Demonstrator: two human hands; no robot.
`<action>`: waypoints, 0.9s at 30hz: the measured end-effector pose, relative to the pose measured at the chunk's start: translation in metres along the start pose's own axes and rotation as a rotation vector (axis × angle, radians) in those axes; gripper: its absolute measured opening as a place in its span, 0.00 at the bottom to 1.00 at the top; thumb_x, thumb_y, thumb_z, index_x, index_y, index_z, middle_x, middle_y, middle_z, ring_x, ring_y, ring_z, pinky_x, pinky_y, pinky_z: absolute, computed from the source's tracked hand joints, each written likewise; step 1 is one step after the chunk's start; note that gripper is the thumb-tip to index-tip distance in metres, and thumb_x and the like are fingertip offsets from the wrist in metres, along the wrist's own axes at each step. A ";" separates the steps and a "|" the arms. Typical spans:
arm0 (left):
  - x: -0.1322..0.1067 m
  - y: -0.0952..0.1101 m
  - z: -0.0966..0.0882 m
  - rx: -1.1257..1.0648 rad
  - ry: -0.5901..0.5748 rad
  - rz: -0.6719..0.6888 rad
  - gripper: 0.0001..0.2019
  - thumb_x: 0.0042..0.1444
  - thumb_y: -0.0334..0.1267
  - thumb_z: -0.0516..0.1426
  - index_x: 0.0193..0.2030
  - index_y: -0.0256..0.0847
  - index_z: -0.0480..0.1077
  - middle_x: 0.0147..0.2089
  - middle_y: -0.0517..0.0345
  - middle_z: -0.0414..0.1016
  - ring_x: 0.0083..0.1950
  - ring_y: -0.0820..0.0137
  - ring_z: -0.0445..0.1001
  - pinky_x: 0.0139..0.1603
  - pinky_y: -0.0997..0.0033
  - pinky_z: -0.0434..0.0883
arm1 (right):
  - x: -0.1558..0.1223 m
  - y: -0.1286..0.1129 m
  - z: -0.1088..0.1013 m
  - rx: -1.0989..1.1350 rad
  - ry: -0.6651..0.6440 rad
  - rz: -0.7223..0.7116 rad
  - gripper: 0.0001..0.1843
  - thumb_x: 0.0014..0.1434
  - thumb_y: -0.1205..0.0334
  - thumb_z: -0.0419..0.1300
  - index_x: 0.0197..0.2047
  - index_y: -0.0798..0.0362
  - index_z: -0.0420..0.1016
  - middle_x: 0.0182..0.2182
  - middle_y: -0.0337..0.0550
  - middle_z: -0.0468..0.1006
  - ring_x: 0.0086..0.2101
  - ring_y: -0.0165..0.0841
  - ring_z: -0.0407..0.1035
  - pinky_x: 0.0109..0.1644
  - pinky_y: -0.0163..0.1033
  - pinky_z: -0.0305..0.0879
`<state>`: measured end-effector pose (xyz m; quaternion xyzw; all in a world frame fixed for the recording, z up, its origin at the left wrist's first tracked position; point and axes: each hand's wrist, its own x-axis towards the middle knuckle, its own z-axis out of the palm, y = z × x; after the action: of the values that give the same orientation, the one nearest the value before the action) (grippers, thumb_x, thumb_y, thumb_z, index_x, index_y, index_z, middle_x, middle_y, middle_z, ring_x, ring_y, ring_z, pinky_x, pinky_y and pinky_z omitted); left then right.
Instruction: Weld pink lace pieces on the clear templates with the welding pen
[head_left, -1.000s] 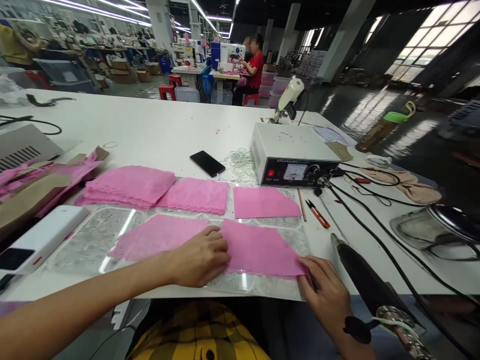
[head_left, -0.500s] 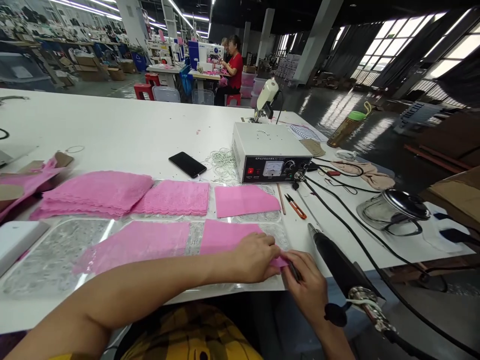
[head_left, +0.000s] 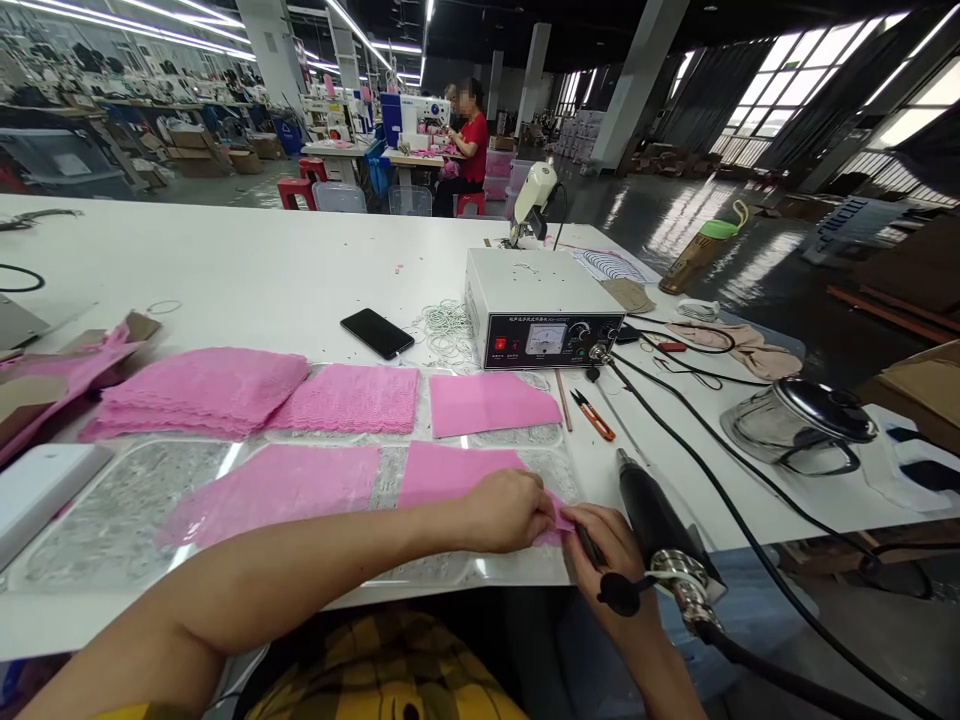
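Observation:
My left hand is closed in a pinch on the corner of a pink fabric piece lying on the clear plastic sheet. Just right of it, my right hand has its fingers closed at the same corner. A slim dark tool lies in the right hand; its kind is mostly hidden by the fingers. Beside that hand rests a black handpiece with a metal tip and a thick cable. To the left is a paler pink piece, seemingly under clear plastic.
Pink stacks and a pink panel lie behind. Farther back are a phone, a control box and orange snips. A glass mug stands right. A person sits at a distant sewing machine.
My left hand's fingers have curled tighter around the fabric corner. The handpiece's rear end and cable have shifted left, toward my right wrist. The view has moved slightly.

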<state>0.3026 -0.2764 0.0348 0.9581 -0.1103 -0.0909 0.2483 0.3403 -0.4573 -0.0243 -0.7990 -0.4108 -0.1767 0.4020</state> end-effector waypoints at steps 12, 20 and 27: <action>0.003 0.000 0.001 -0.169 0.010 -0.109 0.08 0.51 0.32 0.57 0.27 0.39 0.78 0.30 0.57 0.76 0.31 0.70 0.72 0.30 0.75 0.63 | -0.006 0.004 0.002 -0.053 0.063 -0.036 0.09 0.62 0.67 0.56 0.45 0.50 0.74 0.37 0.45 0.78 0.38 0.34 0.75 0.43 0.39 0.74; 0.002 0.002 0.000 -0.272 0.047 -0.169 0.07 0.47 0.31 0.56 0.23 0.37 0.75 0.26 0.58 0.74 0.27 0.73 0.68 0.26 0.76 0.60 | -0.005 -0.004 0.000 -0.037 0.127 -0.046 0.08 0.60 0.70 0.59 0.42 0.51 0.73 0.36 0.43 0.79 0.37 0.31 0.75 0.42 0.34 0.73; 0.003 0.002 0.003 -0.377 0.086 -0.188 0.07 0.45 0.29 0.56 0.21 0.37 0.74 0.22 0.60 0.71 0.26 0.72 0.65 0.26 0.75 0.58 | -0.010 0.002 0.002 -0.044 0.115 -0.074 0.07 0.60 0.70 0.58 0.41 0.51 0.73 0.38 0.44 0.78 0.39 0.32 0.74 0.42 0.36 0.73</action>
<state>0.3043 -0.2797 0.0330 0.9038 0.0090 -0.0915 0.4179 0.3360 -0.4610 -0.0325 -0.7806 -0.4122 -0.2460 0.4003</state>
